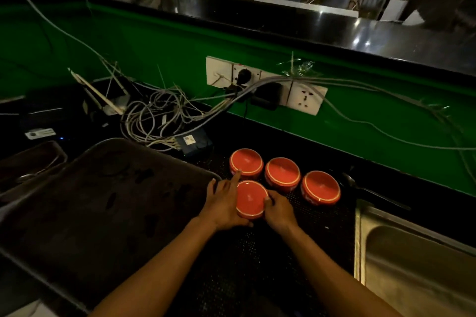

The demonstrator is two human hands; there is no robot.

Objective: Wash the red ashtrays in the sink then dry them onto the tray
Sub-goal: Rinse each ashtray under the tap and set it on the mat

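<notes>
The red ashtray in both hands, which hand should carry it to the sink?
Probably the right hand. It already touches the near ashtray on the side facing the sink, which lies to the right. The left hand cups the far side, next to the tray, so it would have to cross over.

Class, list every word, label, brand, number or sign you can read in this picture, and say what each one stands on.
No text here can be read.
White sticker on the blue box among the cables: too small to read.
White tag at the left: blurred.
Pale markings on the sides of the red ashtrays: blurred.
Wall sockets: no legible marks.
</notes>
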